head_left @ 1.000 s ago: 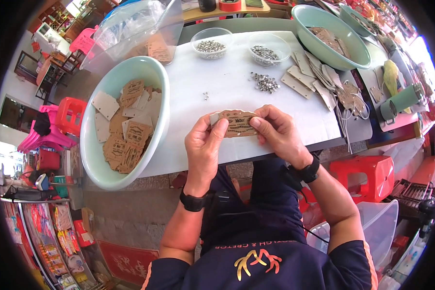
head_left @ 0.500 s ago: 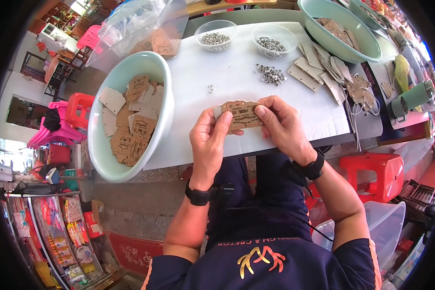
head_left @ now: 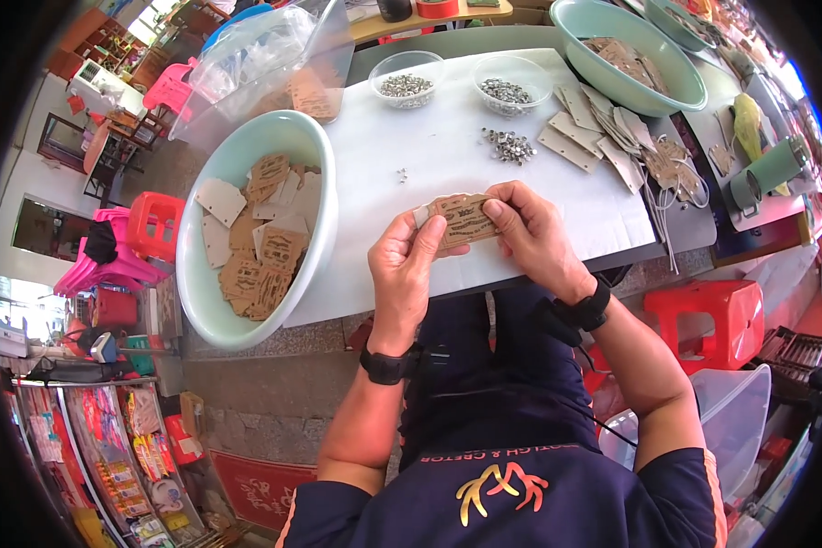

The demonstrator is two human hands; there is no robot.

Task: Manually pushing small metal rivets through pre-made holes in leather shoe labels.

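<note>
The card (head_left: 466, 222) is matt, probably cardboard, the basin (head_left: 292, 140) smooth glossy plastic, the small pieces (head_left: 510, 146) shiny metal.

We find dark printed lettering on the brown card (head_left: 466, 222) above the near edge of the table (head_left: 356, 201), too small to read with certainty. We note similar print on brown cards (head_left: 279, 248) in the green basin (head_left: 320, 224) at the left edge. We record red capitals and a gold-and-red emblem on the dark shirt (head_left: 502, 479), and pale, illegible characters on the red panel (head_left: 256, 490) beyond the near left corner.
</note>
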